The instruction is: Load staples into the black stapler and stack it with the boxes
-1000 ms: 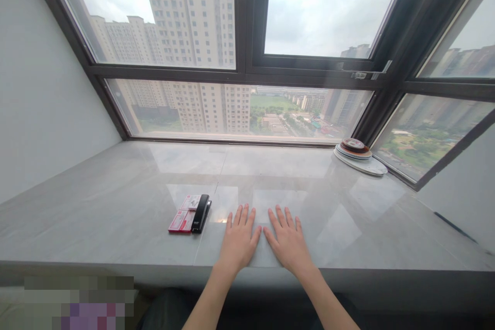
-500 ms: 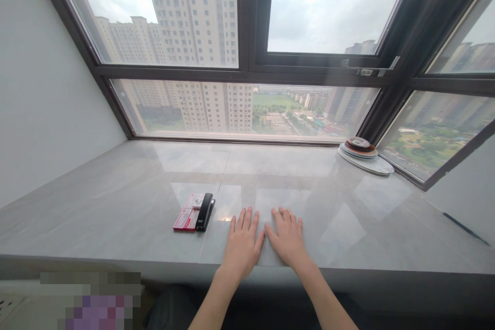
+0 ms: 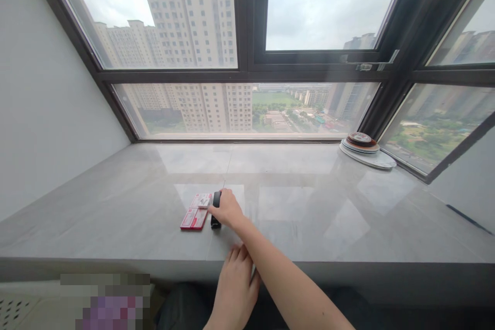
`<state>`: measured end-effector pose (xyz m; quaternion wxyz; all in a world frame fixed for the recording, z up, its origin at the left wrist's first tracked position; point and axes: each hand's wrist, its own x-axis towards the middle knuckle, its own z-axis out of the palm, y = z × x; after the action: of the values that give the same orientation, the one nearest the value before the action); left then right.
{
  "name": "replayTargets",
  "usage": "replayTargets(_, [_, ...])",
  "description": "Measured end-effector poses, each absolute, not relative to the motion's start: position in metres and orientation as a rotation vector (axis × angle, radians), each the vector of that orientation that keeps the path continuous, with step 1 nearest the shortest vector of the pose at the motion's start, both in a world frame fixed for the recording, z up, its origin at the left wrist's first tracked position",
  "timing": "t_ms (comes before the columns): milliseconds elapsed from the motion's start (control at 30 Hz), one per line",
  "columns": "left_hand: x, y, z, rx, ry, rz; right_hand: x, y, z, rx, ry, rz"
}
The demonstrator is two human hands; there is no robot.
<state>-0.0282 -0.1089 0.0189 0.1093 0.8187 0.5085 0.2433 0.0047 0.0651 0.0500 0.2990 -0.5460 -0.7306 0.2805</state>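
Observation:
My right hand (image 3: pixel 228 209) is closed around a black stapler (image 3: pixel 215 220), with the thumb on its left side and the fingers over the far part. The stapler is on the countertop, just right of two flat red-and-white boxes (image 3: pixel 194 218). A smaller white-and-red box (image 3: pixel 204 200) lies at their far right corner. My left hand (image 3: pixel 235 281) is at the front edge of the counter, palm down and holding nothing, its thumb apart from the fingers. My right forearm crosses close beside it.
The grey stone countertop (image 3: pixel 294 232) runs up to large dark-framed windows. A stack of plates (image 3: pixel 361 145) sits in the far right corner. A dark thin strip (image 3: pixel 468 219) lies along the right wall. At lower left, part of the view is pixelated.
My right hand has moved left across my body and taken hold of the stapler, which is now slightly apart from the boxes. My left hand has drawn back to the counter's edge.

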Motion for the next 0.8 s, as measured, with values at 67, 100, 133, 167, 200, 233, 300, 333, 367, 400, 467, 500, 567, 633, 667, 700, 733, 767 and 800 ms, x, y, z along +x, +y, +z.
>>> replayTargets(67, [-0.030,-0.110,0.034,2.287,1.538,0.767,0.039,0.063,0.055,-1.403,-2.010,0.752])
replayTargets(100, [-0.030,-0.108,0.040,2.246,1.561,0.785,0.061,0.058,0.057,-1.383,-2.036,0.750])
replayTargets(133, [-0.030,-0.105,0.044,2.222,1.584,0.792,0.083,0.052,0.058,-1.368,-2.058,0.748])
replayTargets(167, [-0.029,-0.100,0.046,2.210,1.605,0.794,0.104,0.044,0.059,-1.349,-2.082,0.740])
replayTargets(200, [-0.028,-0.095,0.047,2.208,1.625,0.796,0.124,0.035,0.060,-1.327,-2.099,0.712])
replayTargets(233, [-0.025,-0.089,0.045,2.214,1.642,0.802,0.141,0.026,0.060,-1.334,-2.080,0.675])
replayTargets(300, [-0.018,-0.077,0.038,2.263,1.654,0.826,0.163,0.007,0.058,-1.367,-2.006,0.589])
replayTargets(333, [-0.013,-0.071,0.033,2.307,1.644,0.831,0.167,-0.001,0.056,-1.391,-1.957,0.547])
replayTargets(367, [-0.008,-0.066,0.029,2.359,1.624,0.830,0.169,-0.008,0.055,-1.414,-1.909,0.506])
replayTargets(400, [-0.003,-0.062,0.024,2.411,1.597,0.819,0.167,-0.012,0.053,-1.438,-1.865,0.465])
replayTargets(467, [0.004,-0.056,0.018,2.490,1.545,0.778,0.158,-0.017,0.051,-1.502,-1.783,0.391])
replayTargets(500, [0.006,-0.054,0.017,2.512,1.529,0.759,0.153,-0.017,0.051,-1.533,-1.741,0.362])
replayTargets(567, [0.006,-0.049,0.015,2.529,1.527,0.739,0.146,-0.012,0.053,-1.561,-1.636,0.356])
replayTargets(633, [0.004,-0.043,0.016,2.527,1.560,0.738,0.147,-0.004,0.056,-1.515,-1.476,0.449])
replayTargets(667, [0.003,-0.040,0.016,2.525,1.582,0.741,0.150,0.001,0.056,-1.461,-1.365,0.521])
replayTargets(700, [0.001,-0.036,0.015,2.522,1.607,0.747,0.155,0.006,0.056,-1.392,-1.231,0.602])
replayTargets(733, [0.000,-0.033,0.015,2.519,1.629,0.754,0.162,0.011,0.054,-1.311,-1.083,0.687])
replayTargets(767, [-0.002,-0.029,0.013,2.517,1.645,0.762,0.169,0.015,0.050,-1.226,-0.929,0.770])
replayTargets(800, [-0.003,-0.026,0.012,2.516,1.653,0.768,0.176,0.017,0.046,-1.145,-0.784,0.846])
